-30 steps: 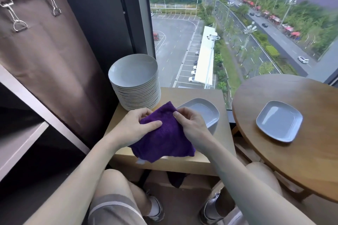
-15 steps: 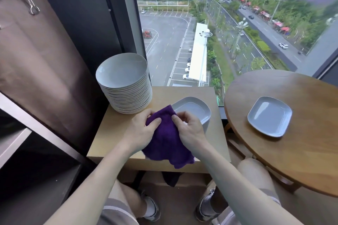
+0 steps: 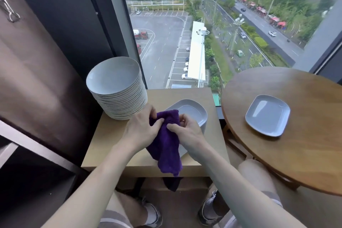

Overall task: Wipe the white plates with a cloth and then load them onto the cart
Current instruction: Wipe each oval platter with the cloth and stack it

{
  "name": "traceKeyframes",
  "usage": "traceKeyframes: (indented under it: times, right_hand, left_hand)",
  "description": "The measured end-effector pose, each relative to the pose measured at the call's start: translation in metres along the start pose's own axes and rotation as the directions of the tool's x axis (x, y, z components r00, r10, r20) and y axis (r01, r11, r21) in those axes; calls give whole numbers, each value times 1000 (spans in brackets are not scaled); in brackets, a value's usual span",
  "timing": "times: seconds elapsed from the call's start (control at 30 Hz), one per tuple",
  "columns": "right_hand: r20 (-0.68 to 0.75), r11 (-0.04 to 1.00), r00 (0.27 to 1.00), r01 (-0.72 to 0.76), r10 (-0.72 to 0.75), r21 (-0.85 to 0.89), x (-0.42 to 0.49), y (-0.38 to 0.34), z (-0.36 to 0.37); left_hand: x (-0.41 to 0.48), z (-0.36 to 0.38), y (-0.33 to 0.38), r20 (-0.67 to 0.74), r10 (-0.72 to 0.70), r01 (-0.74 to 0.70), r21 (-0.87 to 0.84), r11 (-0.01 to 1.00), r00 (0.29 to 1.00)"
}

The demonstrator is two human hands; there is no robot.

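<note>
Through a tall window (image 3: 166,5) we look down on a marked car park (image 3: 162,29), where a red truck (image 3: 141,34) stands near a long white canopy (image 3: 197,52), and on a tree-lined road (image 3: 259,22) carrying a white car (image 3: 272,33). Inside, we see a round wooden table (image 3: 305,153) at right, just beside a lower, pale rectangular table (image 3: 211,102) set against the glass. Below them we make out a dark left sneaker (image 3: 153,214), a dark right sneaker (image 3: 208,213) and the striped hem of light shorts (image 3: 114,220).
</note>
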State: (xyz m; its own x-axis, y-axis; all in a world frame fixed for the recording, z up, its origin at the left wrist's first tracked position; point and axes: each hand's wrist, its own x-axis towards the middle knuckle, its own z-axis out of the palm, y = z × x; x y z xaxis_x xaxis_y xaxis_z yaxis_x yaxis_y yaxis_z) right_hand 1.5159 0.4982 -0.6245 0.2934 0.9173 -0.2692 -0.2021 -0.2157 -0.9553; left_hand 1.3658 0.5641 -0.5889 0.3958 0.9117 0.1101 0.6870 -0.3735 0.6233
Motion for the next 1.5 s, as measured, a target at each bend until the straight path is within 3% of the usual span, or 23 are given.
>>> traceKeyframes:
  times: [0.13,0.27,0.4,0.5,0.57,0.7,0.77,0.83,0.93,1.03,1.1,1.2,1.33,1.5]
  right_hand:
    - [-9,999,999,35,-34,33,1,0,-4]
    - [-33,987,990,131,-135,-97,-6,-2,-9]
    - [-41,963,980,184,-195,-195,-12,-7,-11]
    - [-34,924,973,204,-226,-324,-18,-12,-18]
    - [-16,879,957,259,-290,-401,-25,-13,-25]
    - [77,753,887,430,-455,-499,-45,-10,-33]
    - [89,791,903,414,-421,-450,-50,-12,-38]
    - [122,851,937,349,-328,-393,-50,-16,-46]
    - [173,809,953,302,-247,-505,-49,-16,-52]
    - [112,781,939,334,-326,-528,-42,-7,-53]
    - [39,795,917,365,-397,-485,-37,-2,-55]
    - [-65,867,922,333,-382,-372,-32,2,-57]
    - [-179,919,933,250,-313,-305,-30,-1,-69]
    - [-230,929,929,215,-289,-300,-30,-15,-97]
  left_hand:
    - [-13,6,-7,17,-13,15,-88,996,1000]
    - [-14,1,-7,76,-33,46,-185,982,997]
    - [-8,0,0,150,-66,87,-137,987,986]
    - [-6,4,8,154,-99,140,-285,948,983]
    - [-7,11,15,162,-145,204,-450,869,976]
    - [-4,23,38,252,-181,311,-757,574,950]
    - [0,24,48,308,-172,352,-807,474,936]
    - [2,25,53,362,-158,393,-806,443,919]
    - [2,24,58,453,-98,453,-803,387,886]
    - [1,18,58,517,5,490,-814,311,856]
    - [0,14,58,522,68,472,-813,343,850]
    - [0,13,58,438,51,320,-726,609,897]
    - [-3,21,45,174,-187,254,-570,781,967]
    - [-20,45,6,-77,-372,328,-334,884,925]
